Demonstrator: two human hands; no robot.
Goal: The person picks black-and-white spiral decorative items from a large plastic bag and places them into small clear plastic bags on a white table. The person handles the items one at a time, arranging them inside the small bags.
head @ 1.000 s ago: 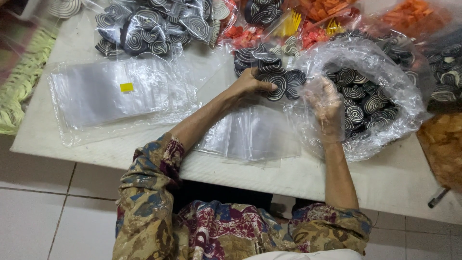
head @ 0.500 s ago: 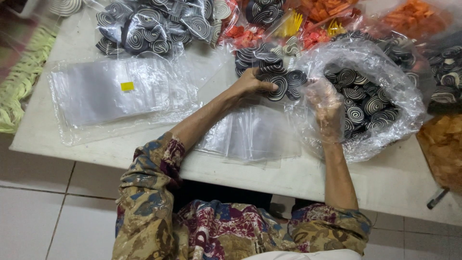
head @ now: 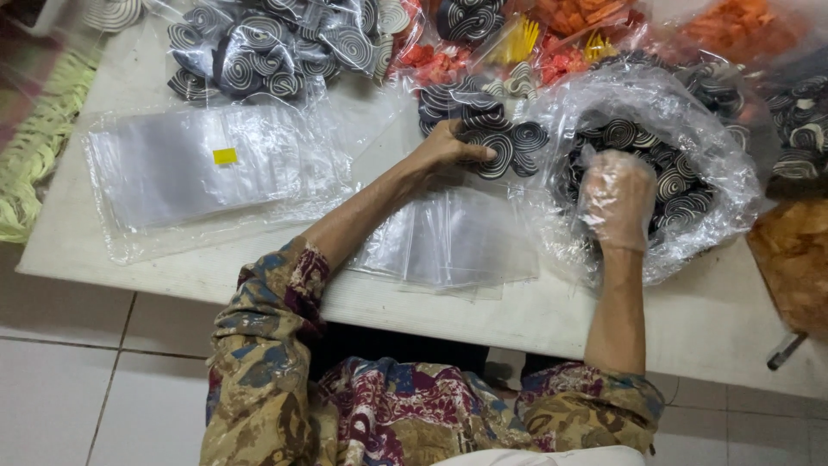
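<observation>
Nearest to me, on the pale surface (head: 716,328), lies a small stack of empty clear bags (head: 453,237), flat, between my two forearms. To the left of it sits a larger flat pack of clear bags (head: 198,173) with a small yellow sticker (head: 224,156) on top. Just past the small stack, my left hand (head: 448,147) is bare and grasps a filled bag of black-and-white spiral pieces (head: 492,142), thumb over its near edge. To the right, my right hand (head: 617,198) wears a thin clear plastic glove and reaches into the big open clear bag (head: 716,185) heaped with loose spiral pieces (head: 668,181); its fingers are curled, but I cannot tell whether they grip any piece. Farther off, at the far left, more filled spiral bags (head: 259,47) are piled, and at the far right lie bags of orange pieces (head: 742,22).
</observation>
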